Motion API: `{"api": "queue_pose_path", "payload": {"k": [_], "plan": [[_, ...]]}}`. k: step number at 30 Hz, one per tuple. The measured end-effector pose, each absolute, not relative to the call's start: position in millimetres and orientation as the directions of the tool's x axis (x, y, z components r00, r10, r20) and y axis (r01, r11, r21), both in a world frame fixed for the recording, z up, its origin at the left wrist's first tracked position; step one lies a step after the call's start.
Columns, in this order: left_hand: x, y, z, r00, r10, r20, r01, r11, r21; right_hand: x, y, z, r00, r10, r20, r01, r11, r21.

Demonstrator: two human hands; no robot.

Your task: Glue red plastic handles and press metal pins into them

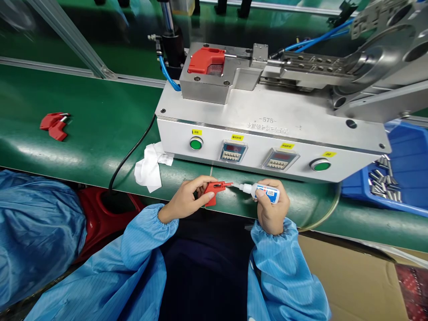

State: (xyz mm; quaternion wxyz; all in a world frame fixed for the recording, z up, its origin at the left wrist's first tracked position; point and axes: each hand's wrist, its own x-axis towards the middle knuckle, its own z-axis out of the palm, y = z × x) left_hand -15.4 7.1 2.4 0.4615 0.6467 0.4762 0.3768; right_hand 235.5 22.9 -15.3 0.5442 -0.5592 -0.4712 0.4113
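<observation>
Between the thumb and fingers of my left hand (pixel 189 198) is a red plastic handle-shaped part (pixel 214 192), its thin tip pointing right. My right hand (pixel 273 207) grips a small white glue bottle (pixel 267 192) with a blue label, tilted so that its narrow nozzle (pixel 238 186) points left at the red tip. Nozzle and tip are very close; I cannot tell whether they touch. Both hands are just in front of a metal press machine (pixel 267 133). Another red part (pixel 205 61) with a metal rod lies in the fixture on top of the machine.
Two red pieces (pixel 55 125) lie on the green bench (pixel 110 111) at the left. A crumpled white cloth (pixel 149 167) sits beside a black cable (pixel 129 154). At the right, a blue bin (pixel 408 178) holds several metal sleeves (pixel 384 180). Below it is a cardboard box (pixel 351 276).
</observation>
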Motion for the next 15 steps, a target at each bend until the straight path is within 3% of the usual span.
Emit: {"api": "queue_pose_path", "payload": {"k": [15], "plan": [[-16.1, 7.7, 2.9, 0.272, 0.96, 0.071, 0.245, -0.14, 0.959, 236.1, 21.3, -15.2, 0.219, 0.974, 0.049, 0.058, 0.037, -0.998]]}}
